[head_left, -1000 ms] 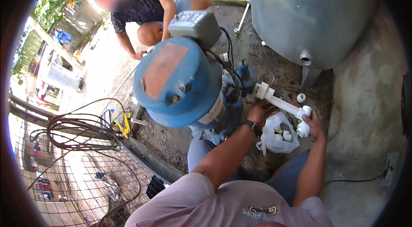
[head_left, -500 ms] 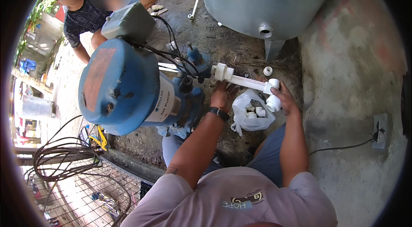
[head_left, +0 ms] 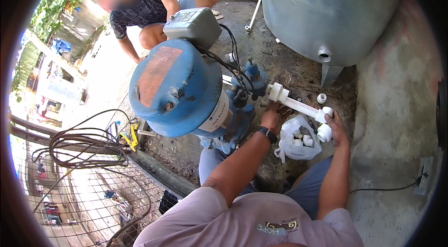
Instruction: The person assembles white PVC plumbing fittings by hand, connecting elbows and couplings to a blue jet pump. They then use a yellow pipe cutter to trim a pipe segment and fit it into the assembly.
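A white PVC pipe [head_left: 301, 107] runs between the blue water pump [head_left: 175, 90] and my right side. At its pump end a thick white union fitting [head_left: 278, 93] meets the pump's outlet. My right hand [head_left: 338, 128] grips the elbow at the other end, where a ribbed white fitting [head_left: 324, 132] points toward me. Just below the union is my left hand [head_left: 271, 118], its fingers spread under the pipe and partly hidden; whether they touch it, I cannot tell. Between my forearms a clear plastic bag [head_left: 301, 148] holds several white fittings.
A loose white fitting [head_left: 321, 98] lies beyond the pipe. The large metal tank [head_left: 326, 9] stands at the far right, beside a concrete wall [head_left: 396, 121]. Across the pump a co-worker [head_left: 140, 9] squats. Coiled black cable [head_left: 84, 144] and a yellow tool [head_left: 130, 137] lie at left.
The whole scene has shifted right and slightly down in view, as my head turned left. My hands keep their places at the pipe. The co-worker's head and torso show more fully.
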The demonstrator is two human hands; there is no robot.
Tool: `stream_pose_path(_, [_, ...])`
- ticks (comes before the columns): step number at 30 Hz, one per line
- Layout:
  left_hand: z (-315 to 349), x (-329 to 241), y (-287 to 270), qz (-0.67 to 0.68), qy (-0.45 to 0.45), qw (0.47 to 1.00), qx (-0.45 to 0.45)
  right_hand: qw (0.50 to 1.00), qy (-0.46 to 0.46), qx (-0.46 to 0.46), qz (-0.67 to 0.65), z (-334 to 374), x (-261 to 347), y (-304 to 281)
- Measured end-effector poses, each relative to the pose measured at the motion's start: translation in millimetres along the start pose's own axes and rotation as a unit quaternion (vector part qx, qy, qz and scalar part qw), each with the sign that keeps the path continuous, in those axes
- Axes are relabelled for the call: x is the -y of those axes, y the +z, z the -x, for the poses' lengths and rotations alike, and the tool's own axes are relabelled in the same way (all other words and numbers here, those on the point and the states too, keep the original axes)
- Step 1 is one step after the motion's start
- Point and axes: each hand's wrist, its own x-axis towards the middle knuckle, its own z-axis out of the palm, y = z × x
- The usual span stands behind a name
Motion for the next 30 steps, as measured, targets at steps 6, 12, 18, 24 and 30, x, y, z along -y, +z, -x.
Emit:
stream_pose_path(6, [1.8,0.4,6.5,0.021,-0.012,1.0,-0.017,1.0,-0.002,-0.001,-0.001,-3.3,-3.7,-7.1])
stream_pose_path(12, [0.7,-0.8,5.6,0.013,-0.02,1.0,-0.013,1.0,0.002,-0.002,-0.009,0.4,3.4,-5.7])
stream_pose_path(18, [-0.3,0.3,4.6,0.009,-0.017,1.0,-0.007,1.0,0.003,-0.023,0.008,2.6,4.7,-2.8])
stream_pose_path(24, [-0.1,-0.2,2.7,-0.004,-0.019,1.0,0.002,1.0,0.012,-0.011,0.004,-0.1,2.8,-5.1])
stream_pose_path(30, [1.9,-2.4,4.0,-0.01,-0.018,1.0,0.008,1.0,0.004,0.001,-0.001,0.8,6.1,-1.7])
